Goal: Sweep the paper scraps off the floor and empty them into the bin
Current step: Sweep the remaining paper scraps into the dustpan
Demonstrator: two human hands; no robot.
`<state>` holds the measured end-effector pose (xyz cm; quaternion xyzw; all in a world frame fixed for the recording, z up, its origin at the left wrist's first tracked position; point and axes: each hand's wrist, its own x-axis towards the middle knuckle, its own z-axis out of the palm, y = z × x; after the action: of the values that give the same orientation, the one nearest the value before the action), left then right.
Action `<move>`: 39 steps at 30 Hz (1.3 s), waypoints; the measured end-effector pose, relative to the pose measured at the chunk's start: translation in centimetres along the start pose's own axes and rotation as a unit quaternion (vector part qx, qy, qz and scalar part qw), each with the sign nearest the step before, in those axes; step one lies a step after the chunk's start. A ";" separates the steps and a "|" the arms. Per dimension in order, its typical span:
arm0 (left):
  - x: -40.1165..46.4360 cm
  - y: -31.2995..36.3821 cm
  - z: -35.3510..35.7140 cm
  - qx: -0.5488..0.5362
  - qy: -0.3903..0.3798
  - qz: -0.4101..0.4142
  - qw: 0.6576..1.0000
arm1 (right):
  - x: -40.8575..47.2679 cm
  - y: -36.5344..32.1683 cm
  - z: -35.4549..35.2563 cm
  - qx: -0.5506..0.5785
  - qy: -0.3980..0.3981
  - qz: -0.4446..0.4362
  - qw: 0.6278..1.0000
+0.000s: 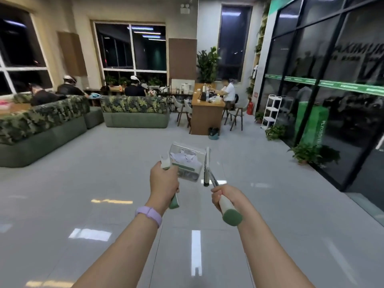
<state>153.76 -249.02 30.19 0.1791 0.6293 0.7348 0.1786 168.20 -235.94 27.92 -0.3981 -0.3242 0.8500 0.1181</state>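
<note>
Head view: the left hand (pixel 164 179) grips the dustpan handle (pixel 173 201), the clear dustpan (pixel 187 163) mid-frame holding the paper scraps (pixel 185 157). The right hand (pixel 223 194) grips the broom handle (pixel 227 206). Best carried level — mouth tipped up — toward the bin (pixel 213 133) at centre right beside the bench (pixel 205 113), tilting only once over the rim.

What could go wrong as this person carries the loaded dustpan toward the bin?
The paper scraps sit loose in the clear dustpan; if the left hand tilts it, they may spill. The broom in the right hand hangs close beside the dustpan and might knock it. The bin is some way off.
</note>
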 end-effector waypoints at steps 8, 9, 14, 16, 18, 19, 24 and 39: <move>22.9 3.8 9.2 -0.008 -0.014 0.055 0.998 | 15.2 -20.8 3.8 0.077 -0.055 0.008 0.995; 25.6 3.5 10.4 -0.012 -0.014 0.060 0.998 | 17.2 -22.8 4.5 0.083 -0.059 0.003 0.995; 40.4 0.2 16.3 -0.049 -0.002 0.050 0.998 | 28.6 -30.7 8.4 0.085 -0.057 -0.020 0.995; 46.5 -1.8 18.8 -0.052 -0.005 0.039 0.998 | 33.7 -33.4 9.7 0.084 -0.043 -0.036 0.995; 52.4 -3.7 21.3 -0.049 -0.012 0.024 0.998 | 38.7 -36.6 10.2 0.094 -0.030 -0.035 0.995; 55.1 -4.5 22.7 -0.045 -0.020 0.018 0.999 | 40.9 -38.3 10.0 0.112 -0.026 -0.026 0.993; 67.6 -8.3 30.8 -0.023 -0.058 -0.009 0.998 | 50.1 -46.2 7.9 0.152 0.002 -0.029 0.988; 102.1 -18.4 59.9 0.007 -0.063 -0.066 0.996 | 81.4 -77.9 -4.2 0.072 0.067 -0.023 0.995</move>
<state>94.66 -145.02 24.51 0.1842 0.6326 0.7040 0.2649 113.57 -137.33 27.40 -0.4370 -0.2623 0.8396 0.1880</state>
